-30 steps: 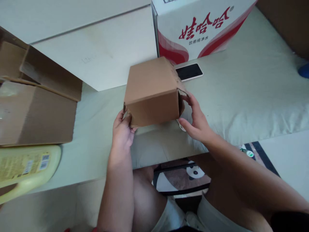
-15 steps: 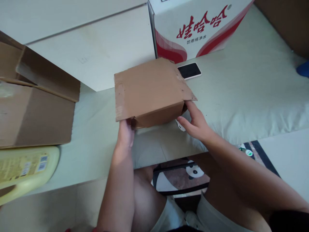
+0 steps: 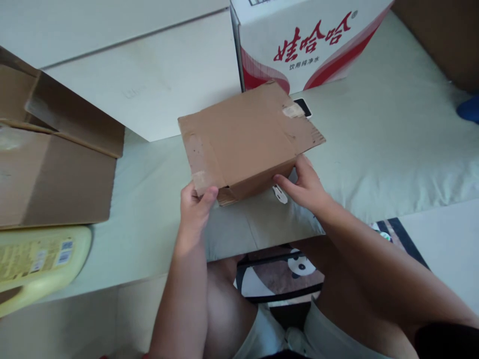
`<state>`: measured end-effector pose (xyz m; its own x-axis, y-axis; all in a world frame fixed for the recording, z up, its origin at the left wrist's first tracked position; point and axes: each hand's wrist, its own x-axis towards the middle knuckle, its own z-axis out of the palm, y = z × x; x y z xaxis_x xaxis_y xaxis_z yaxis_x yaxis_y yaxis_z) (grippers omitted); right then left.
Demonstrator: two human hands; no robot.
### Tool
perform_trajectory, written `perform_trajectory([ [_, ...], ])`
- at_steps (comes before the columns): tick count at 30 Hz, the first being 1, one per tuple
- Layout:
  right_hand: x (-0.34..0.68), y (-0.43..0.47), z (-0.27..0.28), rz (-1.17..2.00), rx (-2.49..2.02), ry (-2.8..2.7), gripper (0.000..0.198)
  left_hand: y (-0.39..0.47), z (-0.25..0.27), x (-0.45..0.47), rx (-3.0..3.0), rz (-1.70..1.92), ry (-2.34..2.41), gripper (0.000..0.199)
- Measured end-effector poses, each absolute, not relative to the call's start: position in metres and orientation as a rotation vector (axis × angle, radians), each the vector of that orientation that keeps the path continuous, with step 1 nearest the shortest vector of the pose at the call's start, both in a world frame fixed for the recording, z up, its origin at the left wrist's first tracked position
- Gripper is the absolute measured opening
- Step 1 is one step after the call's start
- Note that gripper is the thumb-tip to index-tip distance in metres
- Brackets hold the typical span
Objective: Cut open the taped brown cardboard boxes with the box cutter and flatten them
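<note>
A brown cardboard box lies before me on the green cloth, its end flaps sticking out to both sides. Old tape shows on the flaps. My left hand pinches the left flap near its front corner, thumb on the near edge and fingers underneath. At the right front corner, my right hand grips the box, its thumb against the front side and the other fingers partly hidden under the right flap. Just below my right thumb lies a small white object, too small to name. Behind the right flap a phone is partly covered.
A white and red water carton and a white cabinet stand behind the box. To the left are a larger cardboard box and a yellow plastic bottle. Something blue is at the right edge.
The box has shifted slightly right and its right flap now covers more of the phone. My left hand's thumb has come up from under the left flap onto its edge.
</note>
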<state>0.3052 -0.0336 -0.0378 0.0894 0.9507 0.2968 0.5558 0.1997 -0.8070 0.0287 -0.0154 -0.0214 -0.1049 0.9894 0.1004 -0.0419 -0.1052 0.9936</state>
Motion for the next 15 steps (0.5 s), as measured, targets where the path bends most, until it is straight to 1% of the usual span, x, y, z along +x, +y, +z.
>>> perform_trajectory([
  [3,0.305,-0.034,-0.036,0.534,-1.484,-1.574,0.046,-0.017,-0.018,0.038,1.067,1.488,1.2,0.047],
  [8,0.308,-0.036,-0.028,0.57,-1.471,-1.372,0.065,-0.014,-0.008,0.044,0.909,1.615,1.255,0.041],
  [9,0.309,-0.036,-0.026,0.585,-1.435,-1.328,0.064,-0.012,-0.007,0.042,0.875,1.633,1.251,0.041],
  [11,0.31,-0.037,-0.022,0.626,-1.359,-1.27,0.051,-0.011,-0.006,0.037,0.8,1.659,1.225,0.046],
  [12,0.31,-0.037,-0.021,0.644,-1.332,-1.252,0.048,-0.011,-0.006,0.034,0.778,1.653,1.212,0.049],
  [15,0.309,-0.038,-0.02,0.681,-1.306,-1.168,0.052,-0.015,-0.008,0.028,0.855,1.562,1.198,0.05],
])
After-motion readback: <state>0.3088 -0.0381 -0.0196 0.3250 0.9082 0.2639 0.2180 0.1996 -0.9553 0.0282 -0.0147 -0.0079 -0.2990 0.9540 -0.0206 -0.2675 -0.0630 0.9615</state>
